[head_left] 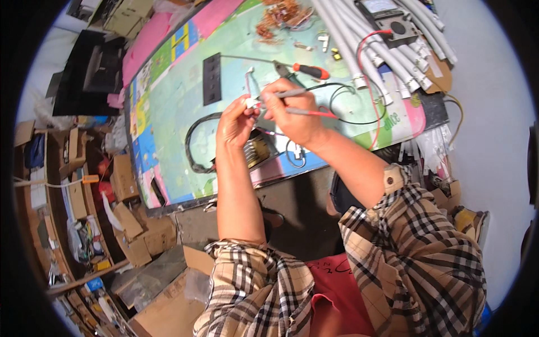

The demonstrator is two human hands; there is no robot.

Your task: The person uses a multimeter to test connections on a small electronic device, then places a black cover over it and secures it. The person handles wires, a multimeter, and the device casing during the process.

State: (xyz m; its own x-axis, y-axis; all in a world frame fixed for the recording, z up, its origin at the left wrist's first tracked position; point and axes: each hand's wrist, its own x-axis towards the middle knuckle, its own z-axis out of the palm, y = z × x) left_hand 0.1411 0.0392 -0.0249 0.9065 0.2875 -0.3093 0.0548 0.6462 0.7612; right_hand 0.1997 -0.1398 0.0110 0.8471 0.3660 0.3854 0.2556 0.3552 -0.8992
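My left hand (236, 122) pinches a small white plug connector (252, 103), with thin wires running from it. In my right hand (295, 115) are two test probes, a black probe (292, 92) and a red probe (310, 113). Their tips meet the connector area, but my fingers hide whether they touch its contacts. Leads from the probes run right toward an analog multimeter (393, 27). Under my hands, near the table's front edge, sits a metal part with brassy ridges (257, 148), partly covered by my left wrist. A thick black cable (191, 143) curves beside it.
On the printed tabletop (168, 106) lie a black flat strip (211, 78), a screwdriver (311, 71) and dark-jawed pliers (282, 69). White tubes (351, 42) and a copper wire tangle (281, 19) occupy the far side. Shelves with cardboard boxes (123, 177) stand left.
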